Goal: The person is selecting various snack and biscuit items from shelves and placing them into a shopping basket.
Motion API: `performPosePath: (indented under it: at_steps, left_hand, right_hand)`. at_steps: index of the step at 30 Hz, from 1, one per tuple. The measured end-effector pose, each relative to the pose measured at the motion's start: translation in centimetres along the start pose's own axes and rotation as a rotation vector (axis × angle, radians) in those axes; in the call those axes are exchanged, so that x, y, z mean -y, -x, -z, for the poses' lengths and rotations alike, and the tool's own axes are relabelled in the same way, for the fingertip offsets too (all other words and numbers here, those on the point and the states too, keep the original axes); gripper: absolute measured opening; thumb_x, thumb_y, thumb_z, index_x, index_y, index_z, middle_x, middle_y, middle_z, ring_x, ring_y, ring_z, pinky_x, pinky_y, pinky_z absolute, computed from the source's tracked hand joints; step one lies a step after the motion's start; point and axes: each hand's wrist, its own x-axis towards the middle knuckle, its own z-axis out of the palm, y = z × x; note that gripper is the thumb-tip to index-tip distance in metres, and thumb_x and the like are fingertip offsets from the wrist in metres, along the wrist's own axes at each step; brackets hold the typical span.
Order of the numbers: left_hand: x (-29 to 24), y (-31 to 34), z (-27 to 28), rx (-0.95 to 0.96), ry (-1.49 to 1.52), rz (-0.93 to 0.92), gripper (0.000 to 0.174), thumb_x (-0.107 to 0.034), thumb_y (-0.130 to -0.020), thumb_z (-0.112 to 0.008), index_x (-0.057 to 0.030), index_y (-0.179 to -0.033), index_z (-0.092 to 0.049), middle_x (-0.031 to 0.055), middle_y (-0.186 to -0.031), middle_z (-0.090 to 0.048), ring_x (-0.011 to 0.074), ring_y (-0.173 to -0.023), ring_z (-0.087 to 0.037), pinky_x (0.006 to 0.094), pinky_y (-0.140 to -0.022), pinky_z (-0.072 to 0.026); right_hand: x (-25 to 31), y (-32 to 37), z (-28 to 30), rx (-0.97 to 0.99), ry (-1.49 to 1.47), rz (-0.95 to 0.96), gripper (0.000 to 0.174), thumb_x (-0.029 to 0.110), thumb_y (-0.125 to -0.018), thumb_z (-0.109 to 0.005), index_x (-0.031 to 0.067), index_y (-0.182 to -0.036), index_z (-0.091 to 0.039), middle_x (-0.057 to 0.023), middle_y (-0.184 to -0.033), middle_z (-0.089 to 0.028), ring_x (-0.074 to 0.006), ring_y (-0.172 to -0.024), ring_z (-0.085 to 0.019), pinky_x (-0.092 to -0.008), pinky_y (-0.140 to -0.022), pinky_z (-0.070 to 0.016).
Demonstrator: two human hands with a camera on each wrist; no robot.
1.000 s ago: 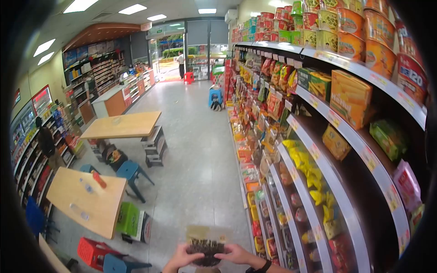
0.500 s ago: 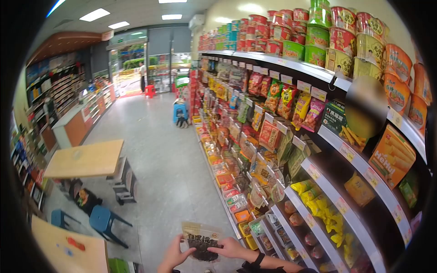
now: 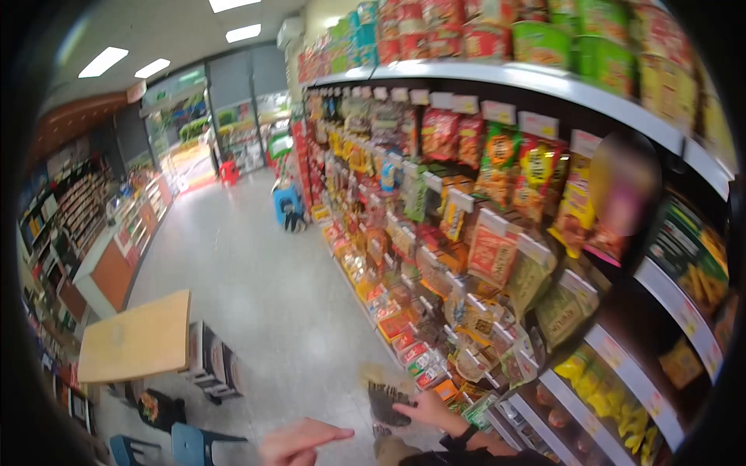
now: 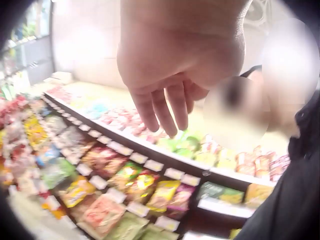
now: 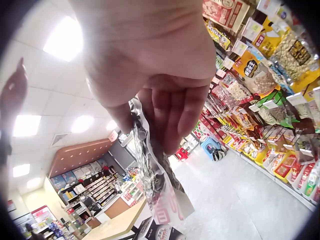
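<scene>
A see-through snack bag (image 3: pixel 387 405) with dark contents and printed characters is in my right hand (image 3: pixel 432 412), low in the head view. My right thumb lies on its front near the right edge, and in the right wrist view the bag (image 5: pixel 155 175) is seen edge-on, pinched between thumb and fingers. To the left of the bag, apart from it, is my left hand (image 3: pixel 305 441), with a finger stretched out to the right. The left wrist view shows this hand (image 4: pixel 182 60) holding nothing, its fingers loosely extended.
Along the right runs a long shelf with hanging snack packets (image 3: pixel 493 248), noodle tubs (image 3: pixel 540 43) on top and yellow packets (image 3: pixel 602 392) lower down. A wooden table (image 3: pixel 136 338) and blue stools (image 3: pixel 203 439) stand at left. The tiled floor (image 3: pixel 272 311) stretches toward a doorway.
My left hand has let go of the bag and moved away to the left; the right hand alone holds it now. The head view has swung right and closer to the shelf.
</scene>
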Motion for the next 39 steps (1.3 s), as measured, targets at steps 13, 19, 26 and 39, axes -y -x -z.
performPosePath:
  at_steps: [13, 19, 26, 39]
  left_hand:
    - [5.3, -27.7, -2.1, -0.237, 0.748, -0.672, 0.041, -0.023, -0.107, -0.041, -0.0012, -0.078, -0.061, 0.0102, -0.065, -0.051, 0.0207, -0.046, -0.038, 0.0308, -0.039, -0.0294]
    - [15.5, -36.2, 5.7, -0.101, 0.774, -0.631, 0.032, -0.018, -0.103, -0.047, -0.0041, -0.074, -0.050, 0.0058, -0.061, -0.049, 0.0163, -0.044, -0.034, 0.0299, -0.039, -0.0254]
    - [26.4, -46.3, 9.2, 0.169, 1.010, -0.745, 0.062, -0.040, -0.111, -0.033, 0.0035, -0.077, -0.062, 0.0092, -0.065, -0.050, 0.0182, -0.046, -0.040, 0.0303, -0.038, -0.0289]
    - [46.5, -65.7, 11.3, 0.724, 0.777, -0.217, 0.013, -0.008, -0.081, -0.070, -0.0062, -0.070, -0.064, 0.0083, -0.068, -0.064, 0.0169, -0.055, -0.059, 0.0289, -0.053, -0.0425]
  right_hand:
    - [5.4, -23.4, 2.3, -0.114, -0.137, 0.204, 0.042, 0.031, -0.083, -0.083, -0.0020, -0.063, -0.066, -0.0170, -0.056, -0.062, -0.0288, -0.048, -0.063, -0.0383, -0.048, -0.0452]
    - [3.0, -31.9, 3.0, -0.223, -0.097, 0.081, 0.029, 0.026, -0.083, -0.083, -0.0009, -0.076, -0.073, -0.0140, -0.057, -0.062, -0.0242, -0.048, -0.061, -0.0348, -0.049, -0.0455]
    - [3.0, -42.6, 3.3, -0.467, -0.011, -0.097, 0.030, 0.028, -0.082, -0.085, -0.0002, -0.079, -0.074, -0.0156, -0.062, -0.064, -0.0251, -0.051, -0.063, -0.0356, -0.051, -0.0468]
    - [0.3, -51.8, 7.9, -0.827, -0.324, -0.278, 0.021, 0.013, -0.087, -0.083, -0.0031, -0.079, -0.072, -0.0075, -0.067, -0.068, -0.0043, -0.064, -0.059, -0.0295, -0.056, -0.0466]
